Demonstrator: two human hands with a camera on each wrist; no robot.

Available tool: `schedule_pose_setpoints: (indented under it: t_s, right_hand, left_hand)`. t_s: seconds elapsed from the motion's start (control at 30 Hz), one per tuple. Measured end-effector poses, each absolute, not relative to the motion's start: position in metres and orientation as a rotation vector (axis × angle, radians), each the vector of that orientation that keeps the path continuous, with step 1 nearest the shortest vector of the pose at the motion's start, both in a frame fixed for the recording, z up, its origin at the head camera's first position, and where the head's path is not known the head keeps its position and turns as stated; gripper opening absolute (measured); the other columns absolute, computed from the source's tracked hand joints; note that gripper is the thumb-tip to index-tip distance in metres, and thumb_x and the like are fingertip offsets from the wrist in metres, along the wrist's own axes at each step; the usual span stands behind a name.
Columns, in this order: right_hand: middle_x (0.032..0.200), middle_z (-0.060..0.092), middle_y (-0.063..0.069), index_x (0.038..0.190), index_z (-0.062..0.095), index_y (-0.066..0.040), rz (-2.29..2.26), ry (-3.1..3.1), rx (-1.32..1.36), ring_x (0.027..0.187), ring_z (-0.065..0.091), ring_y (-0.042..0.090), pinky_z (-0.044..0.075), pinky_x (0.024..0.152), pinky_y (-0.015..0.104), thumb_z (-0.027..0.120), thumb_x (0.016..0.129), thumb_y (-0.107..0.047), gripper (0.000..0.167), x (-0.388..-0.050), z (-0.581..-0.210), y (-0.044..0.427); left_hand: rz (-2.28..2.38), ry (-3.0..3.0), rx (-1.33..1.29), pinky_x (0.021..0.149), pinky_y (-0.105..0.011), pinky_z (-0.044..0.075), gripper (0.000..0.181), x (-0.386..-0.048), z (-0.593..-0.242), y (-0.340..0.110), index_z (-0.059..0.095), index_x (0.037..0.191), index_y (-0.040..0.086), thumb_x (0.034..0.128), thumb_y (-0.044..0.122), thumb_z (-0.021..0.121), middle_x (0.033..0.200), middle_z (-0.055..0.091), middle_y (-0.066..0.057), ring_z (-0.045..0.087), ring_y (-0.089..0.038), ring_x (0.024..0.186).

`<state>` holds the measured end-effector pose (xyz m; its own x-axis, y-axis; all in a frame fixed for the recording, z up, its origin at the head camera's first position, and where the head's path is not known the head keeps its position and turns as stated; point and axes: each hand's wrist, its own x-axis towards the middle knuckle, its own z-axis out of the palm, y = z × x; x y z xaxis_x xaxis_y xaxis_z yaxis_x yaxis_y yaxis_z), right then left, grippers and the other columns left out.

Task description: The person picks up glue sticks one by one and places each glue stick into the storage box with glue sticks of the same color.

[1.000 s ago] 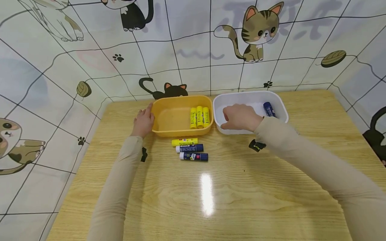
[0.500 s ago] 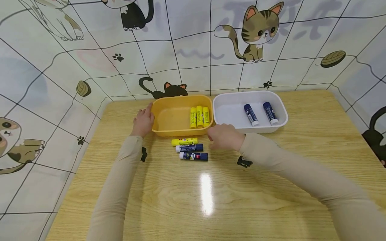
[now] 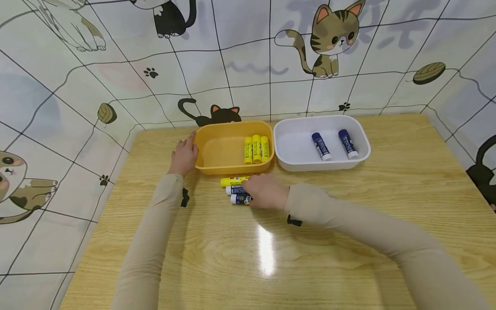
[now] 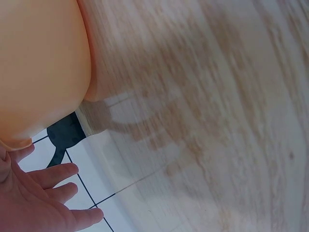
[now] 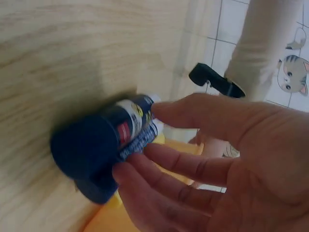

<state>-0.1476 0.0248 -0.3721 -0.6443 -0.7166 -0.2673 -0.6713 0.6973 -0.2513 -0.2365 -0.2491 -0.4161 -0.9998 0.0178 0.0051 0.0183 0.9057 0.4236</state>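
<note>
My left hand rests at the left end of the orange-yellow tray; its fingers look loosely extended in the left wrist view. In front of that tray, a yellow glue stick and two navy glue sticks lie side by side on the table. My right hand hovers over their right ends, hiding them in the head view. The right wrist view has its thumb and fingers spread around the front navy glue stick and its navy neighbour; whether they touch is unclear.
Three yellow glue sticks stand together at the right of the orange-yellow tray. A white tray beside it holds two navy glue sticks. Cat-patterned walls bound the wooden table at the back and sides.
My right hand has left the white tray, where a second navy glue stick now shows, and moved left and nearer to the loose glue sticks. The left hand stays put.
</note>
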Motion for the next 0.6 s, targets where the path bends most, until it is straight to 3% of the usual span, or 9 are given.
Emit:
schedule_pose_setpoints:
  t_s: [0.13,0.4,0.6]
  right_hand:
    - [0.101,0.066,0.008,0.114,0.065,-0.008,-0.136,2.578,-1.136,0.082,0.063,0.022,0.053,0.063,0.037,0.074,0.084,-0.019,0.033,-0.143,-0.378,0.016]
    - [0.089,0.065,0.01,0.103,0.067,-0.005,-0.079,2.69,-1.278,0.066,0.059,0.022,0.051,0.052,0.036,0.071,0.085,-0.012,0.019,-0.135,-0.386,0.012]
    - [0.093,0.065,0.012,0.109,0.067,-0.006,-0.04,2.673,-1.349,0.073,0.062,0.024,0.053,0.055,0.038,0.066,0.09,-0.01,0.019,-0.132,-0.392,0.015]
  left_hand:
    - [-0.684,-3.068,-0.027,0.103,-0.071,0.016,0.051,-0.237,-0.416,-0.25,0.022,0.154,0.012,0.1049,0.019,0.028,0.147,0.035,-0.028,0.018,-0.049,0.139]
    - [-0.691,-3.064,-0.018,0.104,-0.071,0.016,0.051,-0.238,-0.417,-0.25,0.022,0.155,0.012,0.1048,0.02,0.029,0.147,0.034,-0.027,0.018,-0.049,0.139]
    - [-0.704,-3.064,-0.017,0.104,-0.071,0.015,0.051,-0.238,-0.417,-0.25,0.022,0.155,0.013,0.1046,0.02,0.029,0.148,0.034,-0.027,0.018,-0.048,0.139]
